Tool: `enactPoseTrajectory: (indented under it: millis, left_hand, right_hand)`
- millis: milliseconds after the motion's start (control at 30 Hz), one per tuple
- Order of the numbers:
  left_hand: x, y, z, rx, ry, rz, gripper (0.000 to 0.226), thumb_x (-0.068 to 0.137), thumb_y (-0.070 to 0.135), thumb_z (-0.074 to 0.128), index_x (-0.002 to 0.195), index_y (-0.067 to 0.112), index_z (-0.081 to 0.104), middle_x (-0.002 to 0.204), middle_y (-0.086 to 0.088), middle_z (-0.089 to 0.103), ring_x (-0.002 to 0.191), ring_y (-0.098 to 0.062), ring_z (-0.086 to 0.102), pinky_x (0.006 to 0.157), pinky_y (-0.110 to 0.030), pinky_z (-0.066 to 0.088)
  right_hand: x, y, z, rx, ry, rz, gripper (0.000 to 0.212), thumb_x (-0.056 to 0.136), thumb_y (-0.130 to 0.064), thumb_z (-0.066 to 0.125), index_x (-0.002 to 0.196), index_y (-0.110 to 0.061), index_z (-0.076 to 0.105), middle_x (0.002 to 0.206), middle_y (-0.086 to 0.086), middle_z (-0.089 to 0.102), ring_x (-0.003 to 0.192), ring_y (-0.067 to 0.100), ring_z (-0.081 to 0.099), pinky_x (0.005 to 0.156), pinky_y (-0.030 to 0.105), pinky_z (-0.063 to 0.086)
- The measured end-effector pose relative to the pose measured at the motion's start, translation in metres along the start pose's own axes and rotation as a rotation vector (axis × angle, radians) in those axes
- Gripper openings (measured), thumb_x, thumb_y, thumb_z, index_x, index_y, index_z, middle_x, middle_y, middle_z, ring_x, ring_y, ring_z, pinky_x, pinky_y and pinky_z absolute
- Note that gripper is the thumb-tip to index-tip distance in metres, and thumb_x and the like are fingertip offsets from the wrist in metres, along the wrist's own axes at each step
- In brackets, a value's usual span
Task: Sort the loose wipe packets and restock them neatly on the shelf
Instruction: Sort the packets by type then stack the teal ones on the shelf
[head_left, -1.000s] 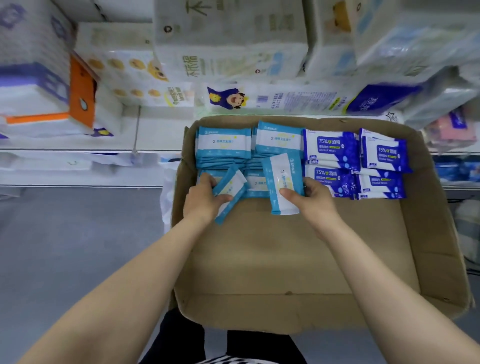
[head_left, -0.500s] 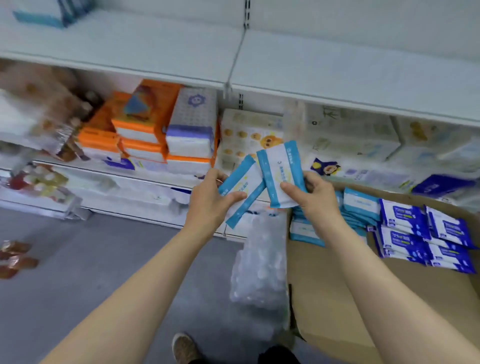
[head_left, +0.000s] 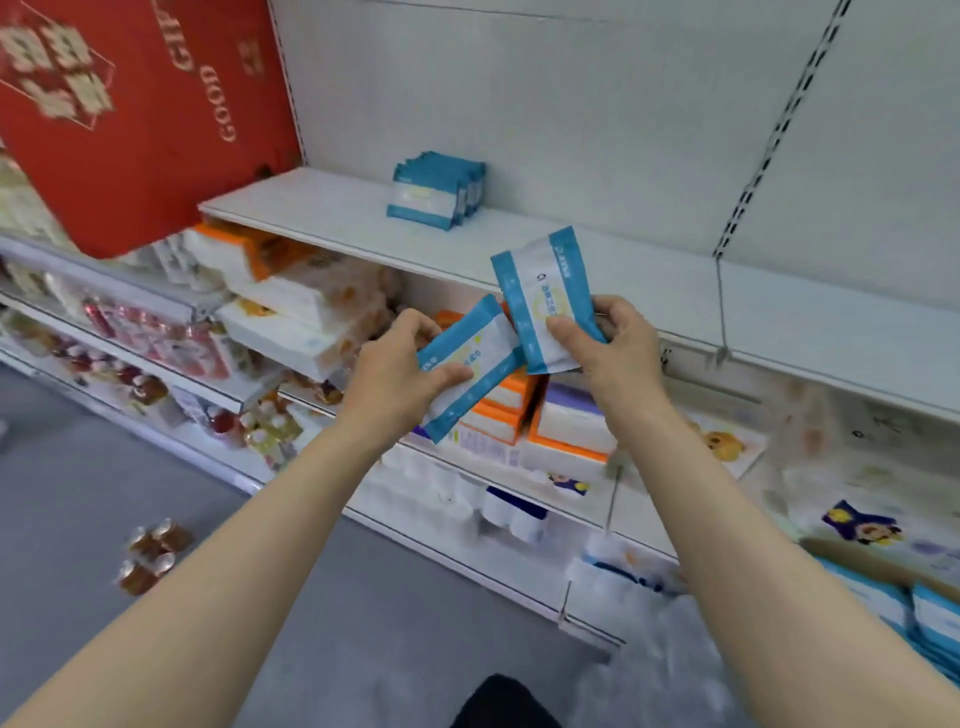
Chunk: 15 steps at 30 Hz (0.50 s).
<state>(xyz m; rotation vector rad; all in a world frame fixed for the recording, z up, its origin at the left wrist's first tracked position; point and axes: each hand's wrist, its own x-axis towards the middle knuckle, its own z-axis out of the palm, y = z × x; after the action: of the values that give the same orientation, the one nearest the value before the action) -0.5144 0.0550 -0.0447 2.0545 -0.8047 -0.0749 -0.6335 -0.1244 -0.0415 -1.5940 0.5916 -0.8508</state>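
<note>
The left hand (head_left: 400, 364) is gripping one packet (head_left: 470, 366) and the right hand (head_left: 610, 345) is pinching another (head_left: 545, 299), both being carried below the shelf (head_left: 332, 213); next they likely need standing upright beside the row (head_left: 434, 192).

- Packet in left hand (head_left: 466, 366): white centre, blue bands on both long edges, faint yellow mark in the middle.
- Packet in right hand (head_left: 545, 301): same blue-white-blue scheme, yellowish ring printed on the white panel.
- Stack of packets on shelf (head_left: 434, 190): teal-blue with a white front panel.
- Shelf (head_left: 332, 208): plain white; back panel pale grey-white.
- Red box (head_left: 135, 114): red, gold lettering.
- Lower-shelf boxes (head_left: 569, 423): white with orange edges, one banded purple.
- Floor (head_left: 78, 493): grey.
</note>
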Motion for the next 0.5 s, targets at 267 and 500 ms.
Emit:
enactPoseTrajectory:
  millis: [267, 500]
  left_hand:
    - [0.126, -0.043, -0.052, 0.177, 0.014, 0.064, 0.039, 0.077, 0.036, 0.079, 0.101, 0.022, 0.051, 0.097, 0.010, 0.057, 0.088, -0.009, 0.056, 0.056, -0.011, 0.035]
    - [0.266, -0.069, -0.073, 0.185, -0.085, 0.045, 0.027, 0.083, 0.032, 0.071, 0.102, 0.026, 0.052, 0.100, 0.008, 0.062, 0.083, -0.006, 0.057, 0.062, -0.018, 0.042]
  right_hand:
    - [0.112, 0.002, 0.096, 0.020, -0.021, -0.093, 0.029, 0.082, -0.021, 0.079, 0.105, -0.016, 0.064, 0.097, -0.002, 0.074, 0.084, 0.012, 0.072, 0.076, 0.034, 0.060]
    - [0.225, -0.011, 0.143, -0.065, 0.022, -0.115, 0.025, 0.082, -0.028, 0.079, 0.095, -0.025, 0.058, 0.092, -0.005, 0.069, 0.082, 0.012, 0.067, 0.071, 0.028, 0.054]
